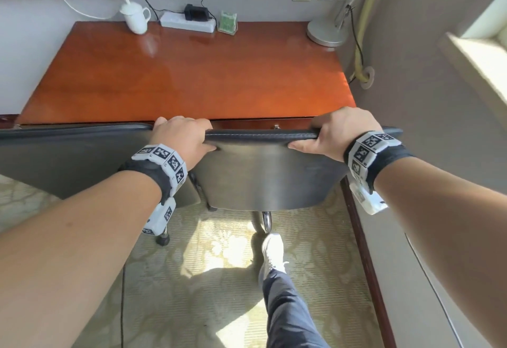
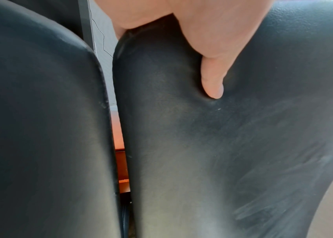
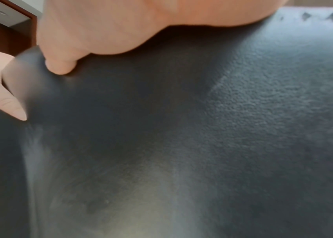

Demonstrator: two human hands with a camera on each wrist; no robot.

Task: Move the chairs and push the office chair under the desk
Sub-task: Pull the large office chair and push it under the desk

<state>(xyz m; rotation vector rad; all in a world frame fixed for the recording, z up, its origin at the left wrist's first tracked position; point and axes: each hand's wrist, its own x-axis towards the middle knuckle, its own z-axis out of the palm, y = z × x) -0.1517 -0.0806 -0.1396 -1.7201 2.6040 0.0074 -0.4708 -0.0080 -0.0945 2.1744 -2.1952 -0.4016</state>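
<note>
We see a dark office chair (image 1: 263, 177) from behind, its back covered in smooth, faintly pebbled leather-like material with a stitched, rounded top edge. A second dark chair back (image 1: 68, 155) of the same material stands just beside it on the left, with only a thin gap between the two in the left wrist view. The office chair sits right in front of the desk (image 1: 192, 73), its top edge close to the desk's front edge and its chrome leg on the carpet.

Our left hand (image 1: 182, 139) is clamped on the top edge near the chair's left corner, fingers over the far side and thumb (image 2: 212, 83) denting the padding. Our right hand (image 1: 336, 135) has the same grip near the right end, fingers curled over the top, thumb (image 3: 59, 64) pressed into the back. Both forearms reach forward, with marker bands on the wrists.

The desk top is glossy reddish wood. At its back stand a white mug (image 1: 135, 18), a white power strip (image 1: 186, 22), a small green holder (image 1: 228, 21) and a round lamp base (image 1: 326, 32). The floor is pale patterned carpet (image 1: 205, 279) with sunlit patches, and a white shoe (image 1: 271, 251) steps forward.
</note>
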